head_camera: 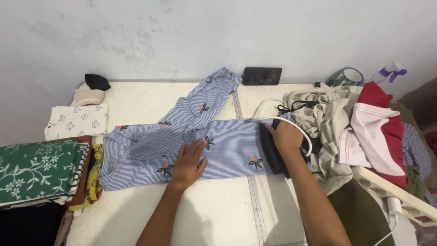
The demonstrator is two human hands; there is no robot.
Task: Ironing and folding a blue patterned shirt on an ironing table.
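Note:
A blue striped garment (227,141) with small flower prints lies spread across the white tabletop, one sleeve (205,102) angled up toward the wall. My left hand (189,164) presses flat on its middle, fingers apart. My right hand (286,136) grips the handle of a black clothes iron (272,152) that rests on the garment's right end. A white cord (291,124) loops from the iron over my right hand.
Folded clothes, a green floral piece (36,171) on top, are stacked at the left. A white printed cloth (77,119) lies behind them. A heap of unfolded clothes (359,123) fills the right. A black phone (261,76), a mug (349,76) and a spray bottle (389,73) stand by the wall.

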